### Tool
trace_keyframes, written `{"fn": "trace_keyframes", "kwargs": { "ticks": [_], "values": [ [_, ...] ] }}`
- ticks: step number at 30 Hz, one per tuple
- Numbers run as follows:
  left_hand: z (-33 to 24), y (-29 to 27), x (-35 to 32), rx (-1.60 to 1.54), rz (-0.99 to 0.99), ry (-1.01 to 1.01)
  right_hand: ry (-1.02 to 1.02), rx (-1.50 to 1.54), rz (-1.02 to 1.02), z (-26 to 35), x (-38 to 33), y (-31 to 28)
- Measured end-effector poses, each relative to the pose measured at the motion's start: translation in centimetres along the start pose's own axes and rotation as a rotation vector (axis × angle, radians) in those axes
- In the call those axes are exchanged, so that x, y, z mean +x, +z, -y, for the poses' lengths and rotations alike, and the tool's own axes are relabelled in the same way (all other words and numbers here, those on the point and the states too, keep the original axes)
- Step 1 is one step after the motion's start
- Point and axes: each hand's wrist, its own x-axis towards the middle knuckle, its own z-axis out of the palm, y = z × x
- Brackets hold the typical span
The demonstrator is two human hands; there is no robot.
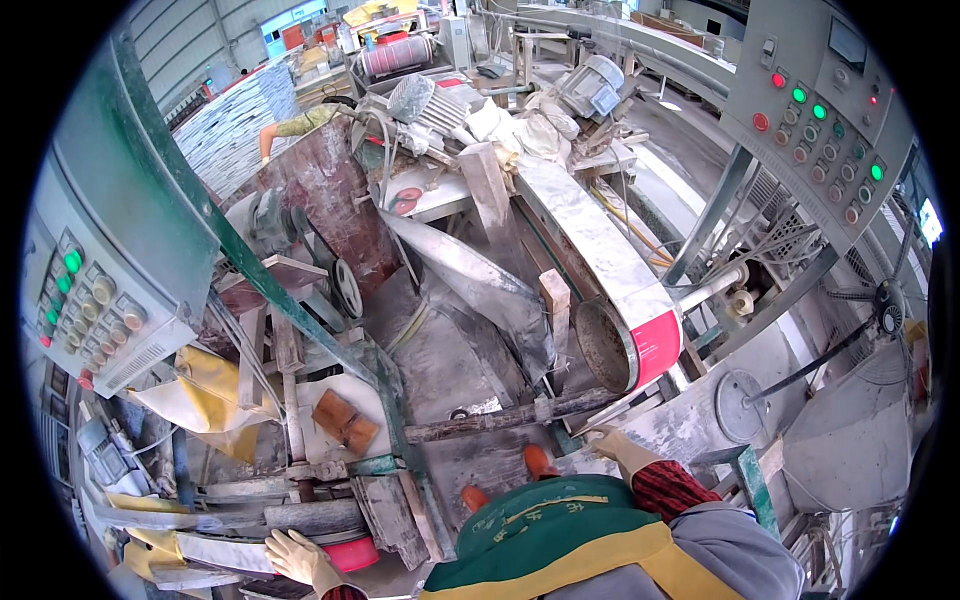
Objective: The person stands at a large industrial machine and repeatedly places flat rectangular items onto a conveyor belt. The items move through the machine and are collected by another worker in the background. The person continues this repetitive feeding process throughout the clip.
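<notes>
Both my hands wear cream-coloured work gloves. At the lower left, my left hand [300, 558] lies with its fingers spread beside a long white guard [222, 554] with a red end [352, 554]. It holds nothing that I can see. My right hand [620, 450] rests on a pale ledge [690, 440] to the right of my body, fingers stretched toward the left, with nothing visible in them. Just ahead of it ends a white belt guard [590, 240] with a red rounded end [657, 346], curving over a dusty drum [602, 345].
Grey control panels with lit buttons flank me, left [120, 220] and right [800, 130]. A wooden pole [510, 416] crosses before my orange boots [538, 462]. Ahead are a sheet-metal chute [480, 280] and electric motors [425, 103]. Another person's arm [295, 124] shows behind a brown board [315, 205].
</notes>
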Motion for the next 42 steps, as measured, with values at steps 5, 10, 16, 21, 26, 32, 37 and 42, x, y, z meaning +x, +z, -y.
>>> {"fn": "trace_keyframes", "kwargs": {
  "ticks": [5, 10, 16, 21, 26, 32, 37, 42],
  "values": [
    [0.3, -0.2, -0.5, 0.023, 0.082, -0.03, 0.095, 0.041, -0.047, 0.1, -2.2, 0.1],
    [-0.8, -1.9, -0.3, 0.0, 0.205, -0.065, 0.065, 0.064, 0.011, 1.4, -2.4, 0.1],
    [-1.3, -2.3, -0.6, 0.009, 0.205, -0.061, -0.008, 0.013, 0.03, 3.1, -1.9, 0.9],
    [-1.5, -1.8, -1.1, 0.001, 0.139, -0.049, 0.007, 0.067, 0.057, 2.5, -1.8, 1.5],
    [-2.0, -2.9, -1.1, -0.013, 0.139, -0.034, 0.005, -0.016, 0.069, 2.2, -1.9, 1.6],
    [-2.3, -3.9, -1.3, -0.02, 0.154, -0.031, 0.01, -0.027, 0.089, 3.1, -2.1, 1.5],
    [-2.9, -4.0, -1.5, -0.021, 0.127, -0.029, 0.0, 0.03, 0.075, 0.9, -0.8, 2.2],
    [-3.3, -4.3, -1.7, -0.018, 0.147, -0.031, 0.012, 0.078, 0.076, -0.1, 0.0, 2.6]
  ]
}}
